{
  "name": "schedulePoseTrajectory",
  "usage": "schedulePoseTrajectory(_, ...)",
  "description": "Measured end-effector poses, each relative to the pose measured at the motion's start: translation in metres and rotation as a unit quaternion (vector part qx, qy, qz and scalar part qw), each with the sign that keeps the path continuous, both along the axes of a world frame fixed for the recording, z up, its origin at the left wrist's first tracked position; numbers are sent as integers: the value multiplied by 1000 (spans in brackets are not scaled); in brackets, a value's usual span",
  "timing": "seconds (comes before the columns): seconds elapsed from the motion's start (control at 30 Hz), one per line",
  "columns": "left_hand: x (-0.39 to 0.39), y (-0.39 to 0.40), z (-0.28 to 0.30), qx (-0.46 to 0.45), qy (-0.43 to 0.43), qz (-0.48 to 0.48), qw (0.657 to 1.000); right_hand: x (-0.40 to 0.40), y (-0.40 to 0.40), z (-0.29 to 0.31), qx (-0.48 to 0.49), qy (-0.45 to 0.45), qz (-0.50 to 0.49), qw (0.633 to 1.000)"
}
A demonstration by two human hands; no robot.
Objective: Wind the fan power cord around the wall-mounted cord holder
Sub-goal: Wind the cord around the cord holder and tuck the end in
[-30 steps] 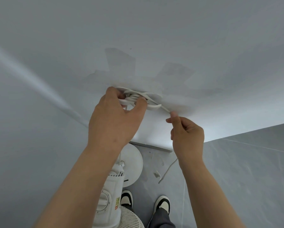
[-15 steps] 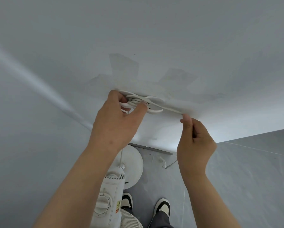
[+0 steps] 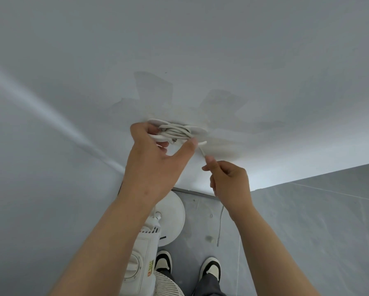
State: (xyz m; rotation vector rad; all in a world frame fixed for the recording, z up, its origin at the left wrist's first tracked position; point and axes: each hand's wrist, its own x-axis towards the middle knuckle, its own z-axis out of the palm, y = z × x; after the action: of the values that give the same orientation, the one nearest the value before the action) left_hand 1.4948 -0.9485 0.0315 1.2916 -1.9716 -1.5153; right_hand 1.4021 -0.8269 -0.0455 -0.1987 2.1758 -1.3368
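Observation:
A white cord holder (image 3: pixel 197 130) is stuck to the pale wall, with several turns of the white power cord (image 3: pixel 175 133) wound around it. My left hand (image 3: pixel 155 161) grips the holder and the coil, thumb under its lower right edge. A short taut stretch of the cord runs down and right from the holder to my right hand (image 3: pixel 228 180), which pinches it between thumb and forefinger. More cord hangs below that hand toward the floor. The white fan (image 3: pixel 143 257) stands below my left forearm.
The fan's round base (image 3: pixel 175 212) rests on the grey tiled floor by the wall's foot. Two feet in black-and-white shoes (image 3: pixel 210 268) stand beside it. A loose cord end (image 3: pixel 219 227) dangles over the floor. Tape patches (image 3: pixel 155 90) show on the wall above the holder.
My right hand has swung from out to the right of the holder down and left, closer under it, carrying the cord. The left hand has stayed on the holder.

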Motion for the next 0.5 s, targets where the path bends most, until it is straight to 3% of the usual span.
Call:
schedulePoseTrajectory(0.1,9,6,-9,21,47,26,998,-2,9,-11,-35,16,26,999)
schedulePoseTrajectory(0.2,19,12,-23,24,39,46,998,0,23,-23,-55,4,63,997)
schedulePoseTrajectory(0.3,19,17,-37,28,-19,-21,999,6,33,-35,-46,-40,87,994)
schedulePoseTrajectory(0.5,1,27,-49,73,8,-175,982,25,40,-56,0,-121,90,989)
